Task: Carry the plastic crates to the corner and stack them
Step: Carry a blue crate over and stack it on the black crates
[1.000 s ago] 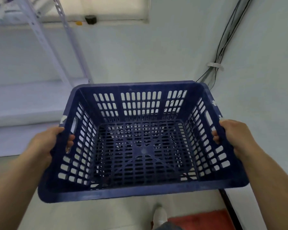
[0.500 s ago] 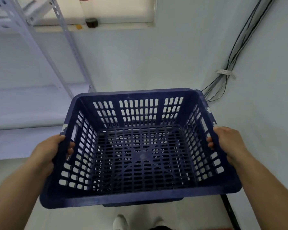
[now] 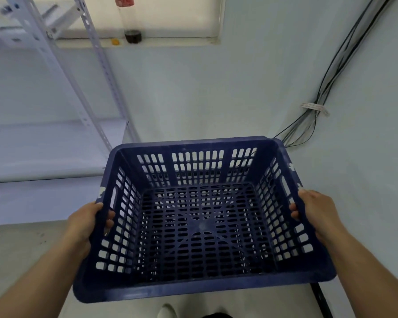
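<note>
A dark blue slotted plastic crate [image 3: 202, 226] fills the lower middle of the head view, empty and held level in the air. My left hand [image 3: 86, 222] grips its left rim with the fingers hooked through the side handle slot. On the opposite rim, my right hand [image 3: 315, 214] grips the same way. The floor and a white shoe tip [image 3: 168, 312] show under the crate's near edge. The room corner lies just beyond the crate's far right side.
A white metal shelving rack [image 3: 55, 138] stands at the left with low shelves. A bundle of black cables [image 3: 317, 106] runs down the right wall into the corner. A bottle with dark liquid [image 3: 130, 21] stands on the window sill above.
The crate has dropped lower in view and sits closer to the corner walls. The view has tilted up, showing more of the window sill and bottle. Both hands keep the same grip.
</note>
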Motion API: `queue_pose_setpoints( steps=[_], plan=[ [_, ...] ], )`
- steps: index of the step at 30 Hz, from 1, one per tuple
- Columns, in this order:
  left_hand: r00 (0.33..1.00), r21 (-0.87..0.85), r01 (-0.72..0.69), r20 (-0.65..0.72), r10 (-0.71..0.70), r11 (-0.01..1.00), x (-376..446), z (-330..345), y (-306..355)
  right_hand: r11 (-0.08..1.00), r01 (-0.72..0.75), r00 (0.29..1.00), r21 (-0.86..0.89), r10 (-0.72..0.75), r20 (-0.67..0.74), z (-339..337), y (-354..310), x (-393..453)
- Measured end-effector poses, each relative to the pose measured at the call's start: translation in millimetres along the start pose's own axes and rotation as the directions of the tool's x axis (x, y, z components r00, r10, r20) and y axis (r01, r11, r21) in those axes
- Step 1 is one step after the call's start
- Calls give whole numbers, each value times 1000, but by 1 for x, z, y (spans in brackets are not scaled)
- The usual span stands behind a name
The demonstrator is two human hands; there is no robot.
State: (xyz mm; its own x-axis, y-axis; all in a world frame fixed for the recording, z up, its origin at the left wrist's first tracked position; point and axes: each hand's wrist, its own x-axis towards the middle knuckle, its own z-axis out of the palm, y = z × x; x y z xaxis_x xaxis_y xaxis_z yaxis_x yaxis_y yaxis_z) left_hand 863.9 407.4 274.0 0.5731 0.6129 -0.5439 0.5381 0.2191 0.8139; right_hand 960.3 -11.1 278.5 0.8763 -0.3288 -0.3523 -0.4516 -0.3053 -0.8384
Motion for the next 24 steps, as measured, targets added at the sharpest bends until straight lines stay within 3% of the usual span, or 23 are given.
queue_pose_setpoints(
  steps=[24],
  plan=[
    [998, -39, 59, -19, -60, 998, 17, 12, 8, 998, -45, 999, -34, 46, 8, 11, -6, 23]
  ],
)
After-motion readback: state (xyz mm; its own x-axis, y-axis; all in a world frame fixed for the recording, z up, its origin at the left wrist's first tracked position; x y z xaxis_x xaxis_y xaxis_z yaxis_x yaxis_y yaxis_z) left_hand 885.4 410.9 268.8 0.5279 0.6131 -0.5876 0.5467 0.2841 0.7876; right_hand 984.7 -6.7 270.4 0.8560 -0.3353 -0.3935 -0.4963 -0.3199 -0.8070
